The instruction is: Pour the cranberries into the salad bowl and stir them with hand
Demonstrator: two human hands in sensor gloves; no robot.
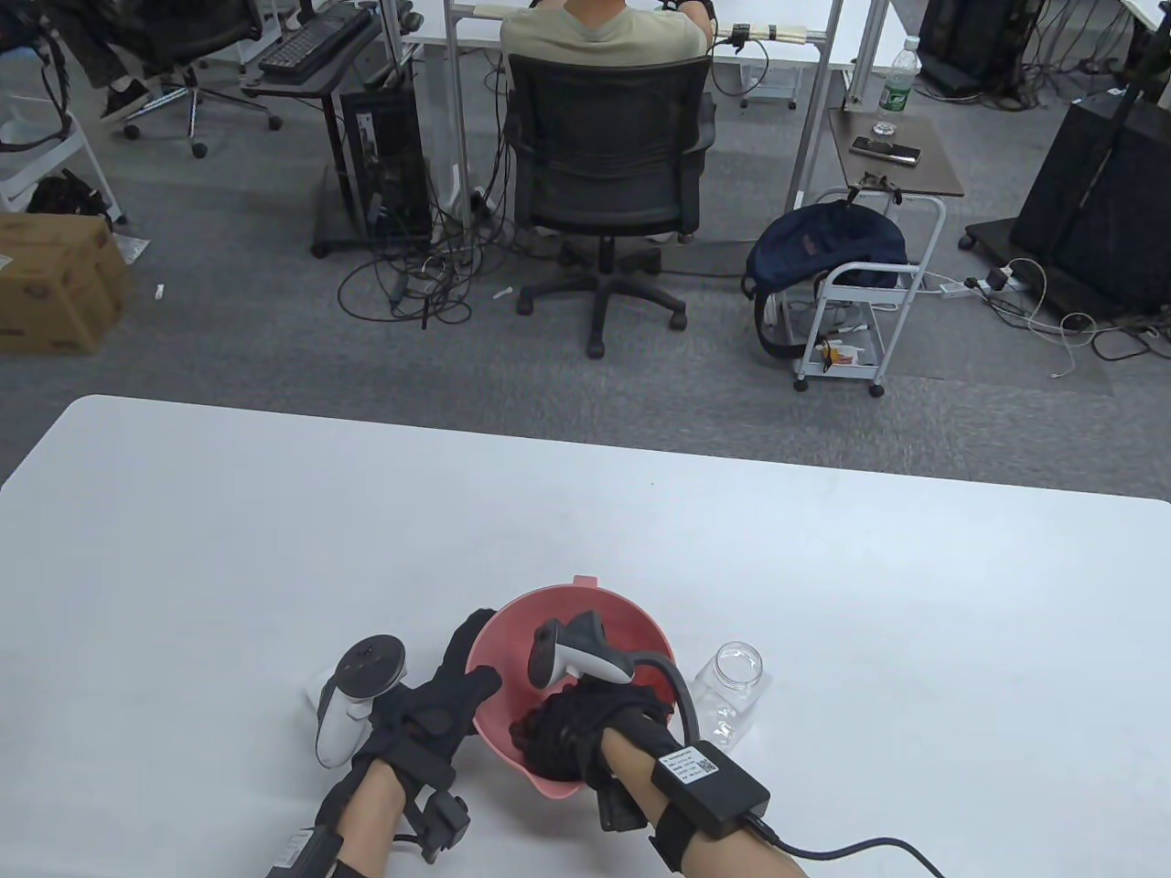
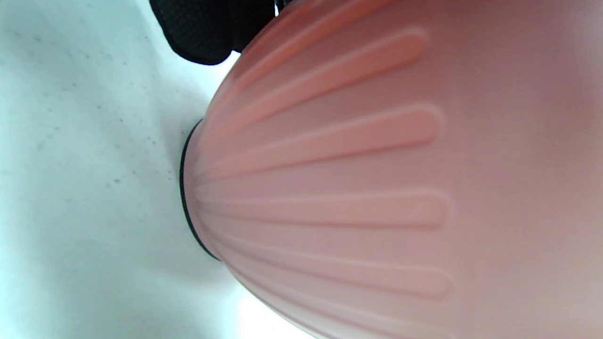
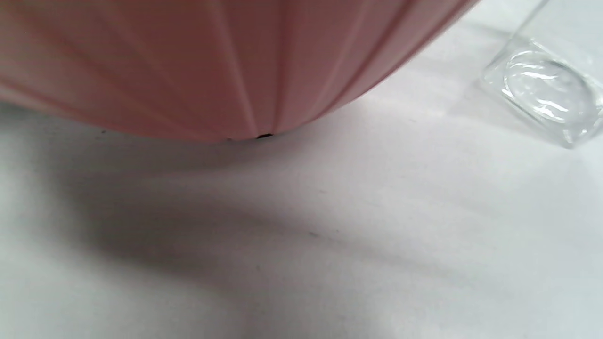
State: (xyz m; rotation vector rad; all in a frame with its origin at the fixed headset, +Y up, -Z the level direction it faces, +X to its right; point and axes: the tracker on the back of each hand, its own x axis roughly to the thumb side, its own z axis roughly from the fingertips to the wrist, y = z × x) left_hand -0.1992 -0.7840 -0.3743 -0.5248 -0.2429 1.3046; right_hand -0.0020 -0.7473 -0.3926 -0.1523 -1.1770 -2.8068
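The pink salad bowl [image 1: 631, 631] stands near the table's front edge. My left hand [image 1: 476, 654] grips its left rim, thumb inside and fingers round the outside. In the left wrist view the bowl's ribbed wall [image 2: 377, 188] fills the frame, with gloved fingers [image 2: 202, 28] at the top. My right hand [image 1: 558, 722] reaches down into the bowl; its fingers are hidden under the tracker and the back of the glove. Something dark [image 1: 523, 732] shows beside it on the bowl's floor, too hidden to name. A clear jar [image 1: 732, 686] stands empty right of the bowl, also seen as jar [image 3: 546, 89].
The white table [image 1: 274, 549] stretches far and left of the bowl. The right hand's cable and black box [image 1: 714, 777] trail off toward the front edge. Beyond the table are an office chair [image 1: 604, 155] with a seated person, a cart and a cardboard box.
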